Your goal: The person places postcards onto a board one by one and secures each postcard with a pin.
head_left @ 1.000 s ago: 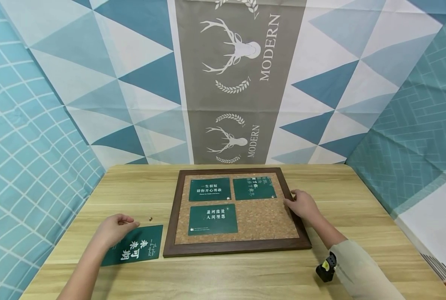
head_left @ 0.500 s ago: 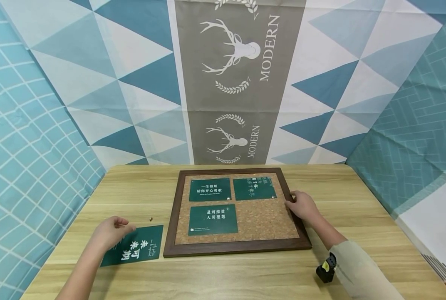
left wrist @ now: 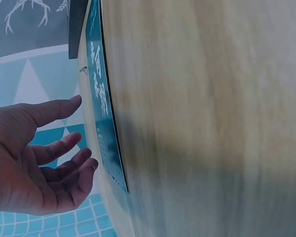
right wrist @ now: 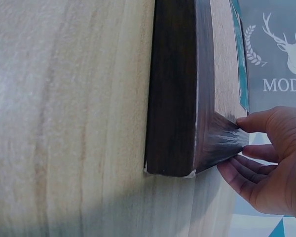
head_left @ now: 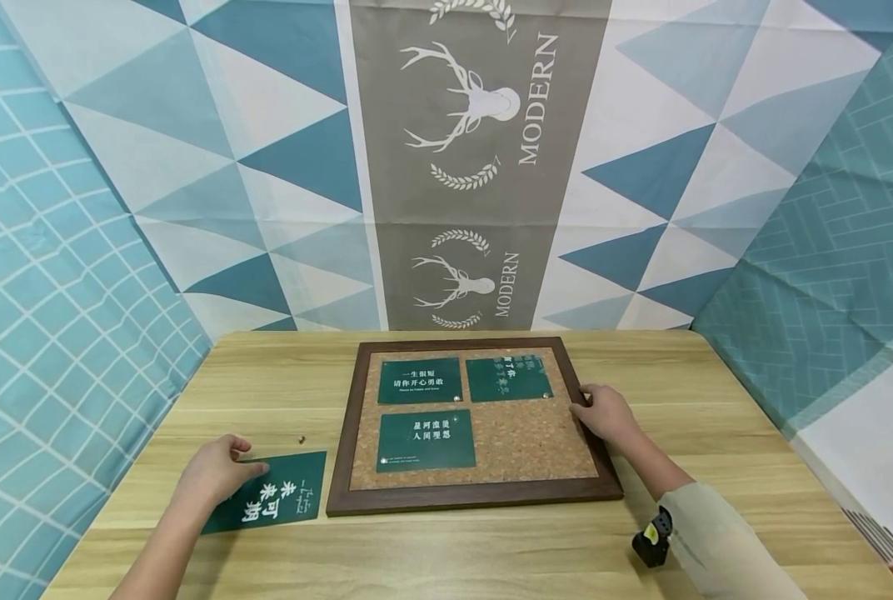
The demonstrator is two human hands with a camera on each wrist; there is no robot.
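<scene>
My left hand [head_left: 214, 473] hovers over a loose green card [head_left: 285, 492] with white lettering, lying on the table left of the board. In the left wrist view a gap shows between its loosely bent fingers [left wrist: 64, 173] and the card, and they hold nothing. A cork board [head_left: 536, 450] in a dark brown wooden frame lies flat in the middle. My right hand [head_left: 607, 415] pinches the frame's right side, thumb on top and fingers at the outer edge. Three green cards are on the cork: upper left [head_left: 420, 392], upper right [head_left: 510, 387] and lower left [head_left: 426, 450].
A small brassy pin [head_left: 301, 439] sits on the wooden table [head_left: 446, 558] just above the loose card. Small pins show at corners of the cards on the board. Patterned cloth [head_left: 484, 167] hangs behind the table and at both sides.
My left hand has shifted slightly left and lower over the loose card, uncovering more of its upper edge. The right hand stays on the frame, and the board has not visibly moved.
</scene>
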